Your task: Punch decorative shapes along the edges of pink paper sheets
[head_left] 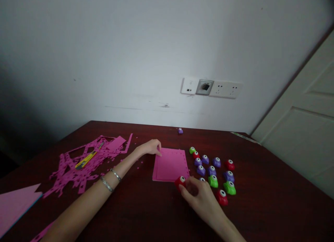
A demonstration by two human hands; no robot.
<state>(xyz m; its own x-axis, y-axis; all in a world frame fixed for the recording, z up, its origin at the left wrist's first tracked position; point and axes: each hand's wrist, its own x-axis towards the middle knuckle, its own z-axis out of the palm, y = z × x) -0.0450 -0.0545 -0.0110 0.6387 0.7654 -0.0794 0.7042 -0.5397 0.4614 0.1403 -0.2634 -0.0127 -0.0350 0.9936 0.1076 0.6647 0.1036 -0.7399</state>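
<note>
A square pink sheet of paper (171, 165) lies on the table, with small holes along its right edge and what looks like another pink sheet under it. My left hand (153, 147) pinches its upper left corner. Between the thumb and fingers of my right hand (199, 196) is a red craft punch (180, 181) with a white and black round button, at the sheet's lower right corner. Whether the paper sits inside the punch's slot, I cannot tell. More punches in purple (200, 170), green (230, 188) and red (221, 197) stand to the right.
Punched pink paper scraps (80, 165) heap up on the left, with a yellow utility knife (88, 159) on top. Pink sheets (18, 203) lie at the near left. One purple punch (180, 131) stands near the wall (130, 61). Wall sockets (225, 89) sit above the dark table (146, 210).
</note>
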